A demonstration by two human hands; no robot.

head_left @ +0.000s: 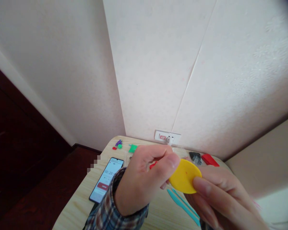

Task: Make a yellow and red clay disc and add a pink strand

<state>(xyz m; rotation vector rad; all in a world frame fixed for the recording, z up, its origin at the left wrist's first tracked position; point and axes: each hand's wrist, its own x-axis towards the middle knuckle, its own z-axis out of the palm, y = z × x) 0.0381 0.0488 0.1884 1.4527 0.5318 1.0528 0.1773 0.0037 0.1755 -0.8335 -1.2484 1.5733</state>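
A flat yellow disc of what looks like modelling clay (185, 177) is held up between both hands, above the table. The thumb and fingers of my left hand (147, 179) pinch its left edge. On the opposite edge, my right hand (222, 195) grips it between thumb and fingers. A tiny reddish speck shows on the disc's face. Just below the hands, two slim turquoise modelling tools (183, 204) lie side by side on the wooden table (74, 207). Something red (153, 165) shows partly behind my left hand; its shape is hidden.
A phone (107, 179) with a running timer lies at the left. Small purple (119, 142), green and red pieces sit at the far left corner. A green packet (133, 148), a black packet (195, 157) and a red block (210, 160) lie along the back, below a wall socket (167, 136).
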